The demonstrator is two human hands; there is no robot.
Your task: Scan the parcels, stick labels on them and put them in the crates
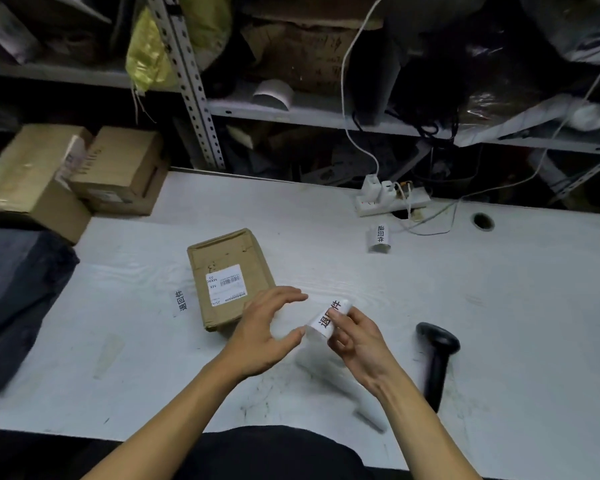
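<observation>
I have a white label (328,318) printed with black characters pinched in my right hand (355,341), thumb on top and the other fingers (340,337) curled beneath it, so it curls up toward twelve o'clock from my grip. My left hand (267,327) is just at nine o'clock of it, fingers spread and loosely bent, thumb tip touching the label's near edge; whether that hand actually grips the paper I cannot tell, and it looks released. The parcel (229,278), a flat brown cardboard box with a white barcode sticker on its top face, lies on the white table (499,306) at about eleven o'clock from my left hand, whose fingertips hang over its near right corner. Another printed label (181,300) lies flat on the table at nine o'clock of the parcel, and a third one (379,238), curled into a loop, stands at one o'clock, near a white power strip (388,199) with plugs in it. The black handheld scanner (437,358) lies on the table at three o'clock of my right hand, well apart from the parcel. Two larger cardboard boxes (84,174) are stacked at the table's far left corner, at ten o'clock, with a dark bag (18,299) below them at the left edge. Metal shelving (291,112) crowded with goods runs along the back at twelve o'clock.
</observation>
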